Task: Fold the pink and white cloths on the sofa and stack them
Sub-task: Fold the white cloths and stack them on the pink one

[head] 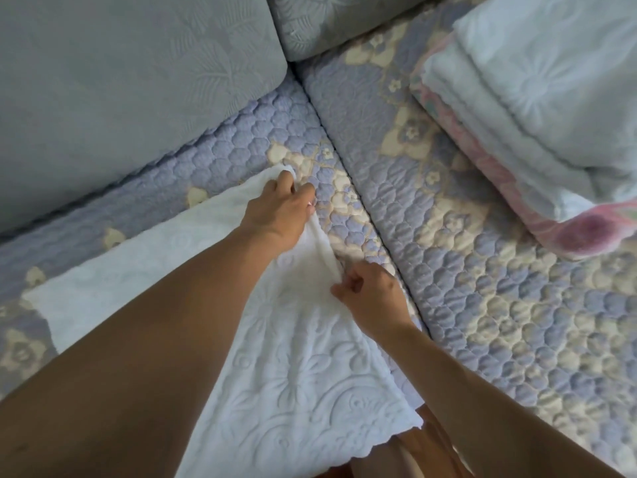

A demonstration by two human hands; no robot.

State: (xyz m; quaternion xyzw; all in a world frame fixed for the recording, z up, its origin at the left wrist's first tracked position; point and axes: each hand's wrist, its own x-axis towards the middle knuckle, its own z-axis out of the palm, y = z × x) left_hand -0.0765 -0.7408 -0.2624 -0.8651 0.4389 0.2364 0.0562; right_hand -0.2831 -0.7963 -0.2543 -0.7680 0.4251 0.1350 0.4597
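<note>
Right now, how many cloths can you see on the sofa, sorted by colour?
White cloths: 3, one embossed white cloth spread flat and gripped by the left hand and right hand, plus two folded white cloths in the stack.
Pink cloths: 1, the folded pink floral cloth under them.
Total: 4

Soft, even daylight; faint shadows; wide-angle bending at the edges; slightly soft focus throughout.
</note>
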